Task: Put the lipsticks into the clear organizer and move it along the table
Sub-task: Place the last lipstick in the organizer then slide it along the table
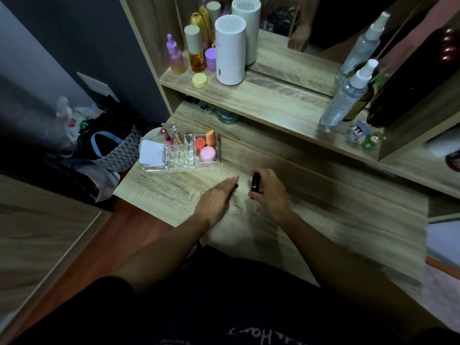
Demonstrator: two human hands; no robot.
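Observation:
The clear organizer (189, 155) stands near the table's left edge. Two lipsticks (167, 138) stand upright in its back slots; a white compact, an orange sponge and pink and orange jars also sit in it. My right hand (270, 192) grips a black lipstick (255, 182) just above the tabletop, to the right of the organizer. My left hand (217, 195) lies flat on the table beside it, fingers stretched toward a small dark object (236, 185) at the fingertips; whether it holds that object I cannot tell.
The wooden table (323, 220) has a raised shelf (261, 98) behind, carrying bottles, a white cylinder device (230, 49) and spray bottles (346, 95). A mirror stands behind the shelf. Bags (104, 150) lie on the floor left of the table.

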